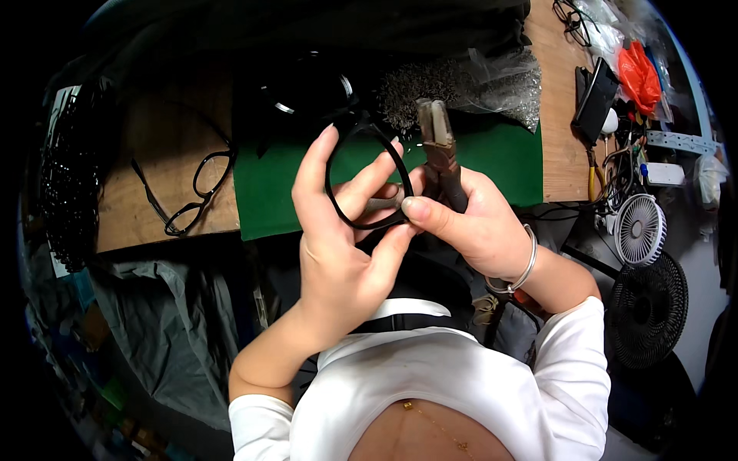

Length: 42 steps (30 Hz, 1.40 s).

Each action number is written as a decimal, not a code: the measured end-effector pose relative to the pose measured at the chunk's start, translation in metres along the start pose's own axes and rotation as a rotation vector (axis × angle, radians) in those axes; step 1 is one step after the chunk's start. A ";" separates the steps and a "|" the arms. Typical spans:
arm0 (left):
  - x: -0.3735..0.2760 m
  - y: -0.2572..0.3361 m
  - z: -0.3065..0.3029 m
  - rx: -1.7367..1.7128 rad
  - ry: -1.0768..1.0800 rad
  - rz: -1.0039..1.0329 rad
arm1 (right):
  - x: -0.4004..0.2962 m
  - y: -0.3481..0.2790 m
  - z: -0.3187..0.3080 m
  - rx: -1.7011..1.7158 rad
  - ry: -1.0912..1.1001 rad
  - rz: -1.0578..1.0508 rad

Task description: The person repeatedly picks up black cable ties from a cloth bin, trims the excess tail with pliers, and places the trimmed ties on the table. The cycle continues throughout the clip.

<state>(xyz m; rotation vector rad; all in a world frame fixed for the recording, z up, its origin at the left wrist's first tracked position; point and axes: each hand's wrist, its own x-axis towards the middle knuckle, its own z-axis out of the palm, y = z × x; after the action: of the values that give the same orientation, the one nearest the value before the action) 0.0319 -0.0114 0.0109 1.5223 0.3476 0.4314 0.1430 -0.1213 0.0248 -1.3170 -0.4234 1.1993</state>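
Note:
My left hand (340,242) holds a black eyeglass frame (332,199) by its rim, fingers spread behind and around it. With thumb and fingertips, my right hand (484,225) touches the same rim at its lower right, while a pair of pliers (441,155) with pale-lined jaws rests in its palm, jaws pointing away from me. Both hands are above a green mat (271,201). Beyond the pliers lies a pile of small metal pieces (418,86), partly in a clear plastic bag (507,86). The far part of the frame blends into dark shadow.
On the wooden table's left are black glasses (202,196) and a heap of black glossy parts (72,173). To the right lie a phone (597,101), a red plastic bag (639,78), yellow-handled pliers (594,176), cables, a small white fan (640,229) and a larger black fan (648,311).

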 end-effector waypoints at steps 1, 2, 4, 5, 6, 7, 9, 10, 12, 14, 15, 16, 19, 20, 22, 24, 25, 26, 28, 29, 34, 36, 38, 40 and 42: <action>0.002 0.003 -0.003 -0.057 -0.026 -0.025 | 0.000 -0.001 0.001 -0.018 -0.024 -0.017; 0.002 0.005 -0.004 -0.063 -0.031 -0.014 | -0.001 -0.001 0.001 -0.029 -0.029 -0.015; 0.003 0.008 -0.006 -0.064 -0.030 0.001 | 0.000 -0.006 0.009 -0.052 0.002 -0.098; 0.003 0.009 -0.007 -0.062 -0.031 0.004 | 0.000 -0.008 0.012 -0.062 0.017 -0.140; 0.003 0.010 -0.008 -0.061 -0.035 0.005 | -0.001 -0.008 0.012 -0.100 0.013 -0.152; 0.002 0.010 -0.008 -0.037 -0.037 0.014 | -0.001 -0.008 0.011 -0.090 0.002 -0.118; 0.001 0.009 -0.009 0.007 -0.049 0.028 | -0.002 -0.004 0.009 -0.069 -0.010 -0.049; 0.000 0.009 -0.010 0.039 -0.053 0.027 | 0.000 -0.001 0.007 -0.057 -0.031 -0.063; 0.000 0.005 -0.011 0.005 -0.048 0.042 | 0.002 -0.004 0.012 -0.024 -0.014 -0.058; 0.000 0.005 -0.011 -0.028 -0.054 0.017 | 0.003 -0.005 0.014 -0.019 0.002 -0.055; 0.001 0.007 -0.013 -0.072 -0.054 0.004 | 0.004 -0.009 0.013 0.012 -0.051 0.028; 0.001 0.010 -0.014 -0.115 -0.053 -0.008 | 0.004 -0.016 0.009 0.042 -0.104 0.111; 0.001 0.015 -0.019 -0.176 -0.073 -0.038 | 0.004 -0.021 0.006 0.148 -0.203 0.201; 0.001 0.016 -0.020 -0.197 -0.080 -0.038 | 0.002 -0.020 0.006 0.161 -0.197 0.178; -0.001 0.020 -0.026 -0.162 -0.089 -0.056 | -0.002 -0.015 0.004 0.066 -0.165 0.069; -0.002 0.028 -0.032 -0.236 -0.066 -0.124 | -0.010 -0.017 -0.005 -0.247 -0.111 -0.012; -0.003 0.030 -0.034 -0.270 -0.059 -0.156 | -0.011 -0.023 -0.014 -0.501 -0.209 0.030; -0.004 0.032 -0.037 -0.295 -0.071 -0.174 | -0.011 -0.024 -0.016 -0.524 -0.297 0.071; -0.003 0.031 -0.037 -0.275 -0.087 -0.181 | -0.013 -0.025 -0.012 -0.620 -0.437 0.082; -0.003 0.031 -0.037 -0.265 -0.098 -0.186 | -0.011 -0.027 -0.009 -0.605 -0.485 0.119; -0.005 0.034 -0.036 -0.236 -0.076 -0.237 | -0.003 -0.030 -0.009 -0.752 -0.538 0.026; -0.004 0.030 -0.037 -0.221 -0.150 -0.200 | -0.003 -0.034 -0.008 -0.835 -0.514 0.040; -0.003 0.027 -0.036 -0.212 -0.197 -0.166 | -0.002 -0.030 -0.007 -0.915 -0.448 -0.005; -0.003 0.022 -0.033 -0.197 -0.184 -0.176 | -0.002 -0.027 -0.007 -1.027 -0.416 0.053; -0.004 0.017 -0.032 -0.185 -0.185 -0.191 | -0.004 -0.025 -0.009 -1.096 -0.386 0.039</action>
<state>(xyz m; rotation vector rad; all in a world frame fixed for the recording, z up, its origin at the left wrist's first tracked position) 0.0121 0.0142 0.0268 1.3225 0.2956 0.1655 0.1594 -0.1241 0.0460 -1.9904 -1.4840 1.2897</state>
